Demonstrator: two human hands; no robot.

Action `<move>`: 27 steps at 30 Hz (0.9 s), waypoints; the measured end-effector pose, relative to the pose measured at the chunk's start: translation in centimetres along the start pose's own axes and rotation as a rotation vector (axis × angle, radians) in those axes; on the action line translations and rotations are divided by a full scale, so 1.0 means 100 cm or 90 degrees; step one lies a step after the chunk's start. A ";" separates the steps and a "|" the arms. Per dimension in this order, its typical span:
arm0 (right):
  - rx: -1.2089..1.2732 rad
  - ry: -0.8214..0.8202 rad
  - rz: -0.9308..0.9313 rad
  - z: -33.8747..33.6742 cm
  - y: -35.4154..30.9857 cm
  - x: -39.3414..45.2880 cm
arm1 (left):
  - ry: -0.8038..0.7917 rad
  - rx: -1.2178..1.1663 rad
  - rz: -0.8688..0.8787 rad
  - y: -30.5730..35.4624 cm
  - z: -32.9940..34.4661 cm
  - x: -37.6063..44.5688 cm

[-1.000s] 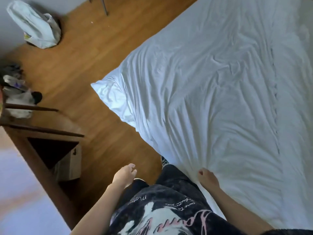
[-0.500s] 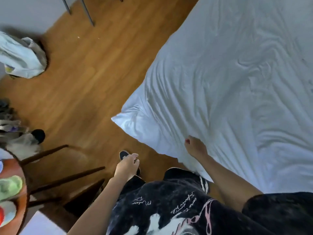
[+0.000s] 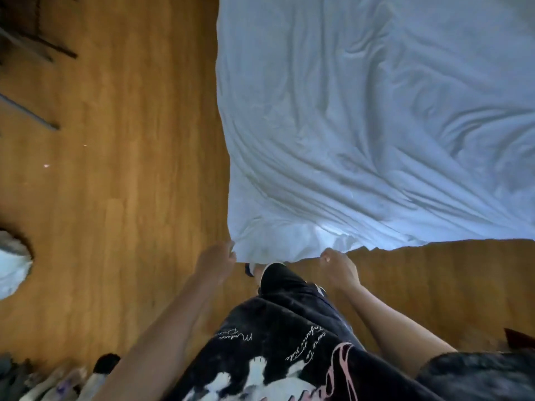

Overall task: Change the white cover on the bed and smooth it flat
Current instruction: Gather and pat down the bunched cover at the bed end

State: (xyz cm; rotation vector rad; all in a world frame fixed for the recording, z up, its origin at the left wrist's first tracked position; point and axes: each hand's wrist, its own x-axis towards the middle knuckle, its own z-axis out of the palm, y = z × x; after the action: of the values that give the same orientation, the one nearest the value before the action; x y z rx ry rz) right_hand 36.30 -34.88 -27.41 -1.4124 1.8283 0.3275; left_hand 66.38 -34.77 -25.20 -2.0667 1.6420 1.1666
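Observation:
The white cover [image 3: 362,125] fills the upper right of the head view, wrinkled, with folds running toward its near corner. That corner hangs just in front of me, above the wooden floor. My left hand [image 3: 217,260] pinches the cover's left edge at the corner. My right hand [image 3: 337,266] grips the near hem a little to the right, fingers curled around the cloth. The bed under the cover is hidden.
Wooden floor [image 3: 115,183] lies left of and below the cover. A white bag [image 3: 13,267] sits at the left edge, dark chair legs [image 3: 43,50] at the top left, and a heap of clothes and small items [image 3: 58,380] at the bottom left.
I have moved round to the cover's corner. My left hand, free before, now pinches the corner edge. My right hand has shifted from the side of the cover to the near hem.

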 end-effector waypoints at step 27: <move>0.865 0.447 0.608 0.156 -0.177 0.113 | -0.053 0.360 0.923 -0.002 -0.016 0.229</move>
State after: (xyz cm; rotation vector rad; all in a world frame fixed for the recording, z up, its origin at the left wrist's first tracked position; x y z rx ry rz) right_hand 58.09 -39.20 -41.20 0.3891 2.3225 -0.9354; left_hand 68.24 -51.70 -40.54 -0.2737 2.9684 0.7753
